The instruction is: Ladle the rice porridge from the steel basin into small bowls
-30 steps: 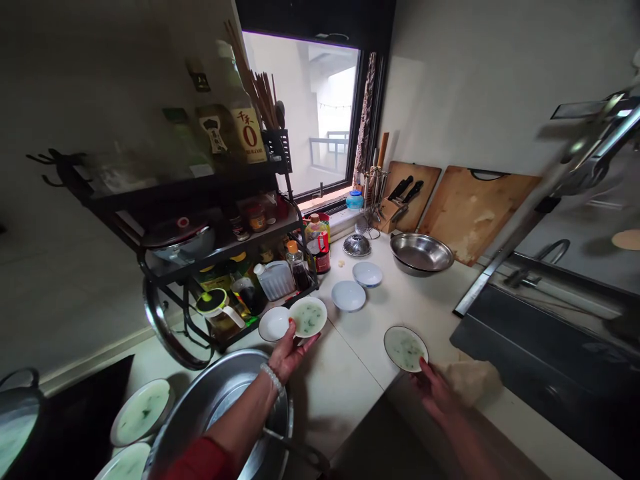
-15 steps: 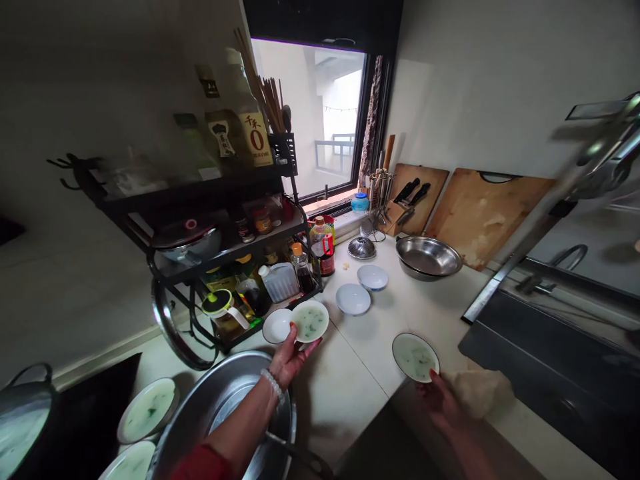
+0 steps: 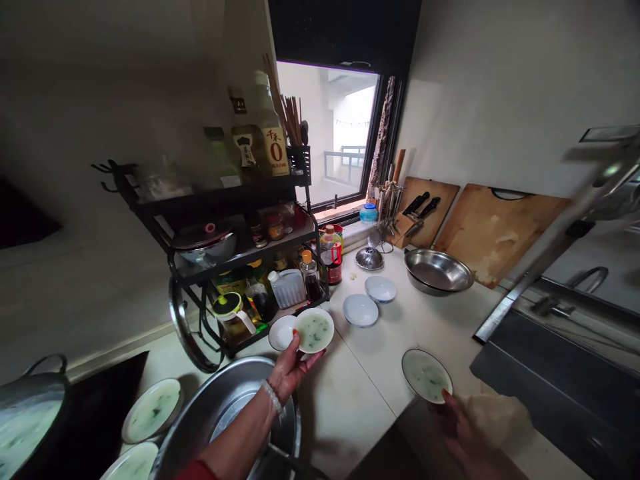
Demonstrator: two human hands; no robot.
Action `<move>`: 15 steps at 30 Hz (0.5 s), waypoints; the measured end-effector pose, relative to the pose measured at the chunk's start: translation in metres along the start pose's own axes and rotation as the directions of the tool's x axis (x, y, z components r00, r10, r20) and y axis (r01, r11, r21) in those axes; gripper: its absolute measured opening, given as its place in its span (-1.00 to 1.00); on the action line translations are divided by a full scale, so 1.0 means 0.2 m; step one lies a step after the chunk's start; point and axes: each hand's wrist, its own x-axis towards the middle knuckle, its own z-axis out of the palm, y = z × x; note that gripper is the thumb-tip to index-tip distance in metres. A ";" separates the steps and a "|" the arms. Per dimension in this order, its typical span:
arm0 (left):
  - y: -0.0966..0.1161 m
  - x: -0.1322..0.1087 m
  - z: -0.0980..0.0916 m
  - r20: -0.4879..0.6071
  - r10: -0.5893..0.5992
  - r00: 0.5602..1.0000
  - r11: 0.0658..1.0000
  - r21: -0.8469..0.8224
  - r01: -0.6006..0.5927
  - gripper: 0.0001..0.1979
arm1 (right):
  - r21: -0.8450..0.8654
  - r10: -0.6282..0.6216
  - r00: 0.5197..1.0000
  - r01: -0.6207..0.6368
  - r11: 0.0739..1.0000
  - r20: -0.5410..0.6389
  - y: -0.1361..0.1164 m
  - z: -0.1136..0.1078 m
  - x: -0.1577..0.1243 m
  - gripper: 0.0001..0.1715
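Observation:
My left hand (image 3: 293,370) grips a white bowl of pale soup with green flecks (image 3: 315,331), thumb on the rim and fingers beneath. Just behind it an empty white bowl (image 3: 282,333) sits by the rack, partly covered by the held bowl. At the right, my right hand (image 3: 456,423) pinches the near rim of another soup bowl (image 3: 427,375), which has a dark edge. That bowl is slightly tilted over the front of the counter. Two pale bowls (image 3: 361,311) stand on the counter between the hands, farther back.
A large metal basin (image 3: 200,400) lies under my left forearm. Filled soup bowls (image 3: 155,408) and a pot (image 3: 30,420) are at the left. Behind stand a black rack (image 3: 250,250) of bottles, a steel bowl (image 3: 439,270), a knife block (image 3: 405,227) and cutting boards (image 3: 505,227). A dark sink cover (image 3: 560,373) is at right.
The view has tilted up and turned a little left, so everything sits lower and farther right. Both hands keep their hold on the soup bowls.

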 end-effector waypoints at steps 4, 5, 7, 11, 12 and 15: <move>0.04 -0.07 -0.01 0.031 -0.009 0.999 1.000 -0.009 0.009 -0.42 | -0.003 -0.021 0.997 0.021 1.000 -0.072 -0.03 0.03 -0.01 -0.61; 0.05 -0.09 -0.01 0.039 -0.010 0.999 1.000 -0.004 0.011 -0.42 | -0.012 -0.023 0.998 0.022 1.000 -0.060 -0.04 0.04 -0.01 -0.61; 0.08 -0.14 -0.03 0.059 -0.003 0.998 1.000 0.006 0.003 -0.43 | -0.035 -0.025 0.999 0.025 0.999 -0.025 -0.06 0.06 0.00 -0.61; 0.16 -0.27 -0.11 0.091 0.022 0.996 1.000 -0.009 -0.021 -0.47 | -0.092 -0.034 0.999 0.038 0.995 0.040 -0.10 0.12 0.03 -0.57; 0.18 -0.30 -0.13 0.083 0.034 0.996 0.999 -0.016 -0.033 -0.47 | -0.106 -0.030 0.999 0.034 0.994 0.043 -0.10 0.14 0.03 -0.56; 0.26 -0.42 -0.22 0.055 0.081 0.995 0.996 -0.036 -0.079 -0.48 | -0.155 -0.029 0.994 0.045 0.987 0.104 -0.10 0.26 0.01 -0.59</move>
